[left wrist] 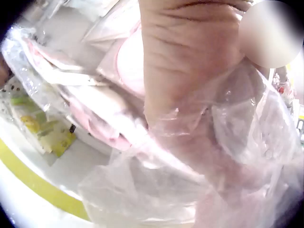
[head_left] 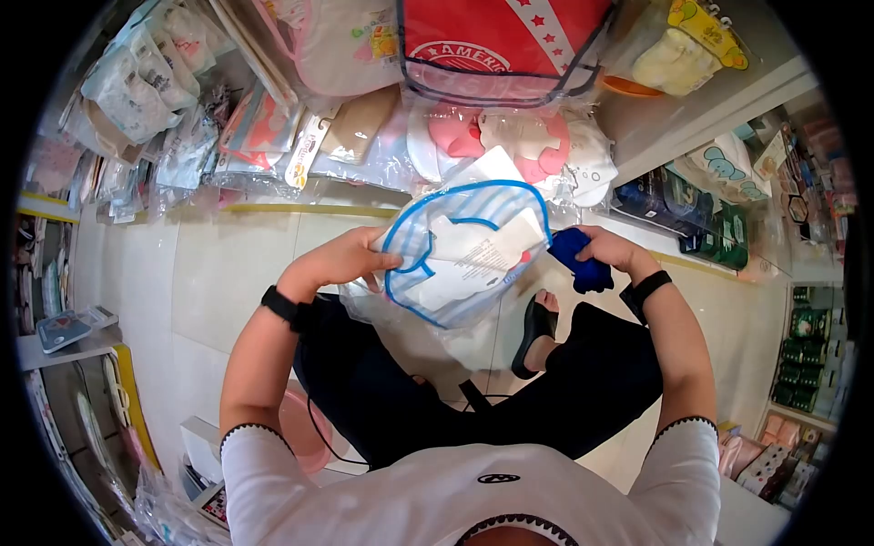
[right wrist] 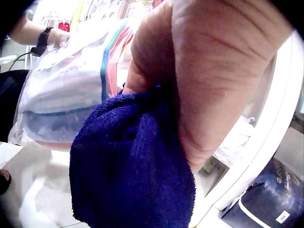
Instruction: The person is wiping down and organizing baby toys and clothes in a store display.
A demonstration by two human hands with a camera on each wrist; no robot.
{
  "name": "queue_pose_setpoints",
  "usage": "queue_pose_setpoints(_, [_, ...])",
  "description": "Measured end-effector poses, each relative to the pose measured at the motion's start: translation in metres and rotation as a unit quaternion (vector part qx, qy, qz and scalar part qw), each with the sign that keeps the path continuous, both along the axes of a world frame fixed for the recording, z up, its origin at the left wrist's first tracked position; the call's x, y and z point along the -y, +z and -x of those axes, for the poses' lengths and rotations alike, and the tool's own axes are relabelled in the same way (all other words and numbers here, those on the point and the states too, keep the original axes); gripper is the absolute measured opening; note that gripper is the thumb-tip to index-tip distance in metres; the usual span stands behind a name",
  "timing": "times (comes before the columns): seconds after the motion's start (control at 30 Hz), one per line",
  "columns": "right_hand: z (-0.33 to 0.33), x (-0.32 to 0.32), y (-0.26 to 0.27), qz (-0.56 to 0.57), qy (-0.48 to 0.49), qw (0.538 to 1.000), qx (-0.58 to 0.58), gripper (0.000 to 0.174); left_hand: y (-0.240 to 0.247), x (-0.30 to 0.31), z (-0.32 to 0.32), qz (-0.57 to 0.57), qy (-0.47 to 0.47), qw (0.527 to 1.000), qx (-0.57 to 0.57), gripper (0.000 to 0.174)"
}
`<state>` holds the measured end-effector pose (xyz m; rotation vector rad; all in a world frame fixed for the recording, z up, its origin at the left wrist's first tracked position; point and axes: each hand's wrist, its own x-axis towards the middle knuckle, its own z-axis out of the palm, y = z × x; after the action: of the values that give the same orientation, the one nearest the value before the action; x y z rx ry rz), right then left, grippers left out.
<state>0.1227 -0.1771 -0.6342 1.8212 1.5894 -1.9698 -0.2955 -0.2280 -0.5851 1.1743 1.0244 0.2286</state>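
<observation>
A clear plastic bag holding baby bibs [head_left: 469, 264] with blue trim and pale blue stripes spans the middle of the head view. My left hand [head_left: 350, 257] grips its left edge, thumb in front. Clear plastic [left wrist: 142, 190] wraps over the fingers in the left wrist view, hiding the fingertips. At the bag's right side, my right hand [head_left: 612, 250] grips a bunched dark blue terry cloth [head_left: 581, 261]. The cloth [right wrist: 133, 166] hangs down from the fingers in the right wrist view, with the bagged bibs [right wrist: 66, 85] beside it.
Ahead is a low shelf of packaged baby goods [head_left: 360, 127], with a red bib [head_left: 482, 45] hanging above. Dark packs [head_left: 665, 205] lie at the right. A pink tub [head_left: 305, 428] stands on the floor by the left leg. My sandaled foot [head_left: 541, 332] is below the cloth.
</observation>
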Motion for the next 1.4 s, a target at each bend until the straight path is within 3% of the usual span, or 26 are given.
queue_pose_setpoints(0.2, [-0.009, -0.004, -0.011, -0.015, 0.008, 0.999, 0.04, 0.05, -0.07, -0.013, -0.012, 0.161, -0.045, 0.986, -0.014, 0.035])
queue_pose_setpoints(0.4, [-0.025, -0.008, -0.023, -0.01, -0.006, 1.0, 0.025, 0.05, -0.138, -0.002, -0.022, 0.256, -0.023, 0.966, 0.017, 0.043])
queue_pose_setpoints(0.5, [-0.02, -0.004, -0.019, 0.003, -0.019, 1.0, -0.002, 0.039, -0.156, 0.003, -0.018, 0.277, -0.017, 0.961, -0.015, 0.046])
queue_pose_setpoints(0.57, [-0.014, 0.0, -0.015, 0.005, 0.016, 0.999, 0.038, 0.029, -0.166, 0.003, -0.018, 0.27, -0.007, 0.963, -0.026, 0.045])
queue_pose_setpoints(0.63, [-0.006, -0.002, -0.009, 0.032, 0.081, 0.992, 0.091, 0.025, -0.16, 0.004, -0.02, 0.256, -0.008, 0.966, -0.02, 0.045])
queue_pose_setpoints(0.67, [-0.013, -0.003, -0.025, 0.053, 0.104, 0.991, 0.059, 0.031, -0.157, 0.005, -0.019, 0.254, -0.015, 0.967, -0.013, 0.044])
queue_pose_setpoints(0.77, [0.012, 0.0, -0.024, 0.095, 0.107, 0.983, 0.115, 0.041, -0.157, 0.005, -0.016, 0.254, -0.036, 0.967, -0.008, 0.041])
queue_pose_setpoints(0.8, [0.021, -0.002, -0.026, 0.075, 0.17, 0.972, 0.141, 0.056, -0.155, 0.003, -0.015, 0.256, -0.045, 0.966, -0.011, 0.04])
queue_pose_setpoints(0.9, [0.041, 0.007, -0.037, -0.054, 0.146, 0.988, 0.007, 0.073, -0.138, -0.001, -0.02, 0.242, -0.06, 0.968, -0.018, 0.042])
queue_pose_setpoints(0.97, [0.056, 0.005, -0.022, -0.063, 0.204, 0.977, 0.027, 0.09, -0.13, -0.001, -0.026, 0.206, -0.069, 0.976, -0.01, 0.044])
queue_pose_setpoints(1.07, [0.056, 0.009, -0.044, -0.152, 0.242, 0.958, -0.002, 0.09, -0.119, 0.002, -0.034, 0.164, -0.075, 0.984, 0.012, 0.045])
queue_pose_setpoints(1.2, [0.073, 0.02, -0.035, -0.18, 0.276, 0.936, 0.121, 0.07, -0.125, 0.007, -0.04, 0.132, -0.115, 0.984, 0.034, 0.037])
queue_pose_setpoints(1.33, [0.099, 0.038, -0.021, -0.272, 0.349, 0.886, 0.137, 0.06, -0.108, 0.007, -0.062, 0.044, -0.128, 0.991, 0.018, 0.038])
queue_pose_setpoints(1.4, [0.11, 0.043, -0.011, -0.264, 0.361, 0.879, 0.166, 0.06, -0.109, 0.011, -0.067, 0.025, -0.118, 0.993, 0.008, 0.04])
